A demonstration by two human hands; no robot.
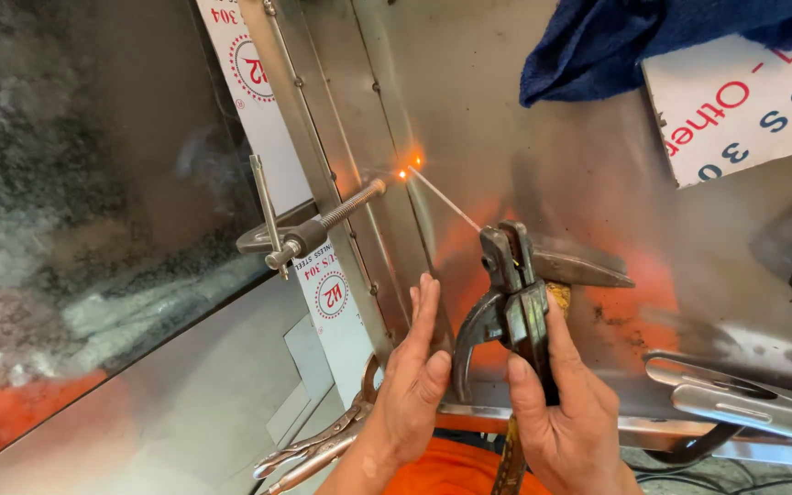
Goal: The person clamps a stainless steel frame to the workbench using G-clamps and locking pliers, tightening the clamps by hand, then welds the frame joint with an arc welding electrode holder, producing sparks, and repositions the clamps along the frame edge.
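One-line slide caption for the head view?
Right hand holds electrode holder, rod tip glowing on steel sheet; left hand open alongside.

Bright, steel glare, orange spark-glow.

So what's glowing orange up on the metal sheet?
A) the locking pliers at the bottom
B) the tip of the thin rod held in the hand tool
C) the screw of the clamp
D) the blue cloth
B: the thin rod runs from the holder in the right hand up to the bright spot on the steel panel.
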